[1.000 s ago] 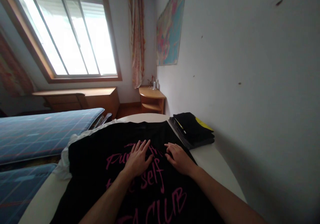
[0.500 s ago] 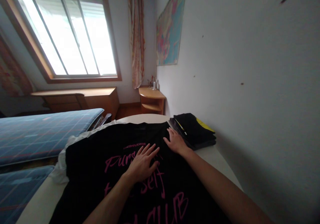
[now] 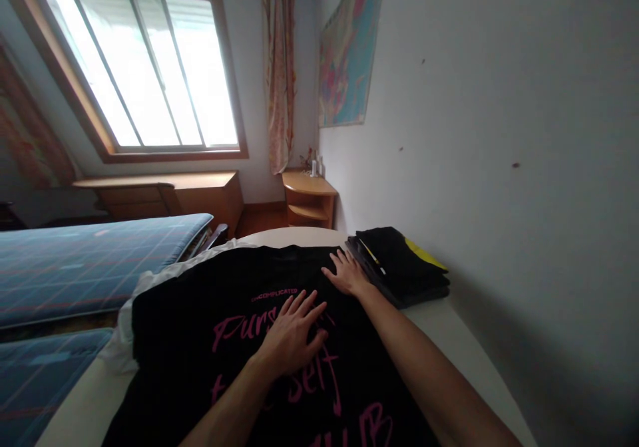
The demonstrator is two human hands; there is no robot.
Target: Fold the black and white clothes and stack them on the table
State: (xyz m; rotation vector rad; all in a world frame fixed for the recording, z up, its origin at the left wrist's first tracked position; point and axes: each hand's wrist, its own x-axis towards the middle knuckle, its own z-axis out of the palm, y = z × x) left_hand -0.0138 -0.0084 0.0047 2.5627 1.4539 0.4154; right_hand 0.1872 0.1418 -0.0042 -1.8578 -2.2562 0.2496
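The largest thing on my feed was the pale wall (image 3: pixel 489 101), running along the right side of the tabletop (image 3: pixel 444 330), with the bright window (image 3: pixel 144 68) beyond the far edge. Off the left edge I had two blue plaid mattresses (image 3: pixel 100 261). Most of the cream tabletop lay under the black shirt (image 3: pixel 174 314), spread flat, collar toward the rounded far edge, lower part running out of my view. White cloth (image 3: pixel 120 344) showed from under it along the tabletop's far left edge. At the far right edge, near the wall, sat a pile (image 3: pixel 407 267) of folded dark clothes, the top one black with a yellow patch. I had the left hand (image 3: pixel 294 340) palm down on the middle of the shirt, fingers spread apart and thumb out to the side. The right hand (image 3: pixel 348 275) was nearer the far edge, on the shirt's upper right part just beside the pile, fingers a little apart and thumb held away; I could not tell whether it touched the pile. Smallest was the pink print (image 3: pixel 335 384) on the shirt's front, partly hidden by the left hand.
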